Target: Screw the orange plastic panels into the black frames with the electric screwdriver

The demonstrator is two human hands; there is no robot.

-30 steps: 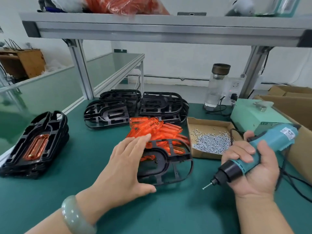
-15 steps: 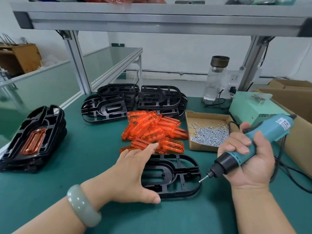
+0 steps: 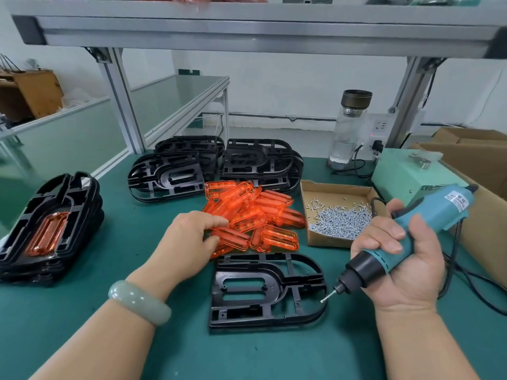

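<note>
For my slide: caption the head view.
Left hand touches the orange panels behind a bare black frame; right hand grips the electric screwdriver.

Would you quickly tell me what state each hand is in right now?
Left hand: touching the orange panels; whether it grips one cannot be told.
Right hand: closed around the electric screwdriver.

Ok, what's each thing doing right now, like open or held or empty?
Front black frame: flat, empty.
Orange panels: loose pile.
Left hand: on the pile, grip unclear.
Electric screwdriver: gripped by right hand.
Screw box: open.
Bottle: capped.
Left stack: top frame has panel fitted.
</note>
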